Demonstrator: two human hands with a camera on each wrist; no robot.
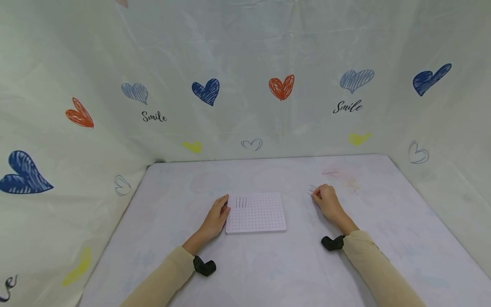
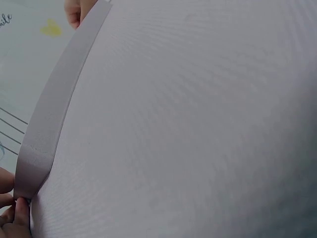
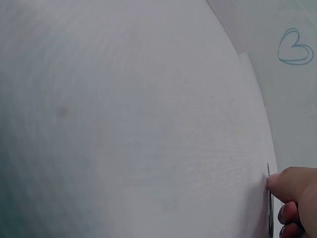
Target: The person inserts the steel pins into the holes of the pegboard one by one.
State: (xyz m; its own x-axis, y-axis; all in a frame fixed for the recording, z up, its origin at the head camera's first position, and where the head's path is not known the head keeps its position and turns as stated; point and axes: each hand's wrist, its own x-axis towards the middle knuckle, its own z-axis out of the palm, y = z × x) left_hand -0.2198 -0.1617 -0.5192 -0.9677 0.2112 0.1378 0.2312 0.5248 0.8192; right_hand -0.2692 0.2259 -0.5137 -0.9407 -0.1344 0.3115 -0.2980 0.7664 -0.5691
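A white pegboard (image 1: 261,213) with rows of small holes lies on the table. Several thin dark metal pins (image 1: 241,201) stand upright in its upper left holes; in the left wrist view those pins (image 2: 14,119) rise past the board's edge. With thumb and fingers, my left hand (image 1: 213,219) holds the board's left side. To the right of the board, my right hand (image 1: 330,202) is at a few loose metal pins (image 1: 312,187) on the table. Its thumb and fingers pinch a thin pin (image 3: 270,208) in the right wrist view; the other fingers are curled.
A pale cloth covers the table (image 1: 268,264), with faint reddish marks (image 1: 337,174) near its back right. Behind it hangs a white curtain (image 1: 238,47) printed with hearts and words. A black wrist device (image 1: 204,266) sits on each sleeve.
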